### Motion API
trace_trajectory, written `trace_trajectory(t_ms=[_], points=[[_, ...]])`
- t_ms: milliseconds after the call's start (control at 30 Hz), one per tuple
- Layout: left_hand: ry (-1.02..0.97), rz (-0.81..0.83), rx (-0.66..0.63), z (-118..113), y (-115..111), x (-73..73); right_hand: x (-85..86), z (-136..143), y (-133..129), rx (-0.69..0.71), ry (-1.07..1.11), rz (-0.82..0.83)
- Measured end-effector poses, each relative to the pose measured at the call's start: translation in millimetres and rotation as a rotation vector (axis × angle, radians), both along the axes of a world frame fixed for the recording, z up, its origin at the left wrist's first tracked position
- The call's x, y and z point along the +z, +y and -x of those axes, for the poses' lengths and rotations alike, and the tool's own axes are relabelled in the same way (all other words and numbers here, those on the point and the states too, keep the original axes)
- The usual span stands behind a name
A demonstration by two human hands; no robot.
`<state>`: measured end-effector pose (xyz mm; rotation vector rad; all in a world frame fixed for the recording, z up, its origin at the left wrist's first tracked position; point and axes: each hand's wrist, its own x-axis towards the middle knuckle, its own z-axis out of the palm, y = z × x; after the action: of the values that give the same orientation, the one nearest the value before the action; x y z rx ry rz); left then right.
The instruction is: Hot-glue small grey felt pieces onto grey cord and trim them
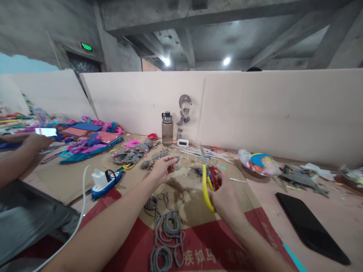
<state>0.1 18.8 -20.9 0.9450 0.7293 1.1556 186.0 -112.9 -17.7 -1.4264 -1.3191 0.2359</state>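
Pinching a small grey piece between thumb and fingers of the left hand. Gripping yellow-handled scissors in the right hand, with blades pointing up and away; too blurred to tell how far apart. Lying below and between both hands, coiled grey cord on red-printed cardboard. Beyond the left hand, grey pieces with orange dots; nearer and farther left, a blue power strip. Straight beyond both hands, a bottle, a small white clock and a dotted grey crescent against the pale panel. Right of the right hand, on the counter, a filled bowl and a black phone. At far left, another person's hand by a lit screen.
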Motion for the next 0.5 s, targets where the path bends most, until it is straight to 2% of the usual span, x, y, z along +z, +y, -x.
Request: trace_trajectory(t_ms=[100,167,233,367,500], points=[[0.006,0.008,-0.038,-2,-4,-1.8,-0.4,2,0,0.147,0.366,-0.112],[0.018,0.009,-0.054,-5,-9,-1.3,-3.1,3,3,0.260,0.561,-0.091],[0.026,-0.005,-0.077,-7,-16,0.1,-7.1,3,6,0.310,0.697,-0.058],[0.029,-0.050,-0.129,-14,-27,3.0,-13.8,-3,13,0.270,0.731,-0.079],[0.055,-0.104,-0.176,-20,-37,3.4,-12.3,-1,11,0.307,0.666,-0.041]])
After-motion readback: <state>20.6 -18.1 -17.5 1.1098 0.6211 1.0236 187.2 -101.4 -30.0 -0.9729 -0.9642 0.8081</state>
